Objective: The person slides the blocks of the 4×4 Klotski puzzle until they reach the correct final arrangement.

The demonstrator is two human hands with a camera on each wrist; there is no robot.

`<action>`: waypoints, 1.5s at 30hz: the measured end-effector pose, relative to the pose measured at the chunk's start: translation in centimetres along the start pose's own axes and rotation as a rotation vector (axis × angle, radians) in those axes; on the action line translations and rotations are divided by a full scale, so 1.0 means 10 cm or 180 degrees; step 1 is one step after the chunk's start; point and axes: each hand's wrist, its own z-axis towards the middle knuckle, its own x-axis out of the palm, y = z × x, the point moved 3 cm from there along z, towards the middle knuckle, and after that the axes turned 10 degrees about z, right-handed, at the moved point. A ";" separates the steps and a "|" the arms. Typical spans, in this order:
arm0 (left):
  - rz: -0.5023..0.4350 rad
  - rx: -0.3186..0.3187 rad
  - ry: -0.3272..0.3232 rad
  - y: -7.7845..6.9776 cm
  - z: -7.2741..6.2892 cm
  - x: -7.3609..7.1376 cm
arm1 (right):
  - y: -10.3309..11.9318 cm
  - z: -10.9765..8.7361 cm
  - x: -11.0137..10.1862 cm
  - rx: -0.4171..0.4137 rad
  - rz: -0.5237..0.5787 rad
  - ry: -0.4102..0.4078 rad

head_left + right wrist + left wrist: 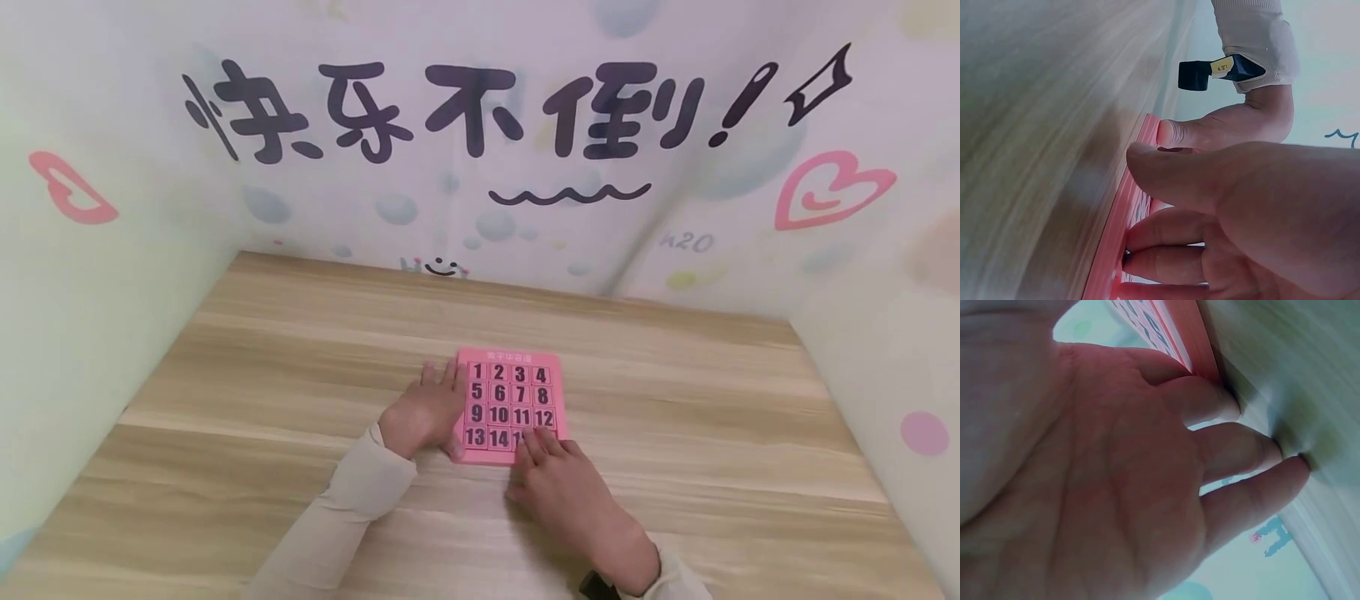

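A pink sliding number puzzle [510, 404] lies flat on the table, its numbers upright as seen from the head view. Its top rows run in order from 1; the bottom row shows 13, 14 and a partly covered tile, with the lower right corner hidden under fingers. My left hand [429, 412] rests along the puzzle's left edge, fingers extended, thumb at the lower left corner. In the left wrist view several fingertips touch the tabletop beside the pink side wall [1192, 337]. My right hand [562, 492] lays its fingers on the lower right tiles, thumb by the near edge.
The wood-grain table [300, 333] runs back to a printed cloth wall [450, 217] with large dark characters. Similar pale walls stand at left and right. A black wrist device [1194, 75] sits on the left sleeve, and another dark one [597, 586] shows at the right wrist.
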 end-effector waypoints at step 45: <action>-0.0122 0.0067 0.0003 0.08 -0.02 0.00 | 0.01 0.02 -0.03 0.0064 0.0113 0.0160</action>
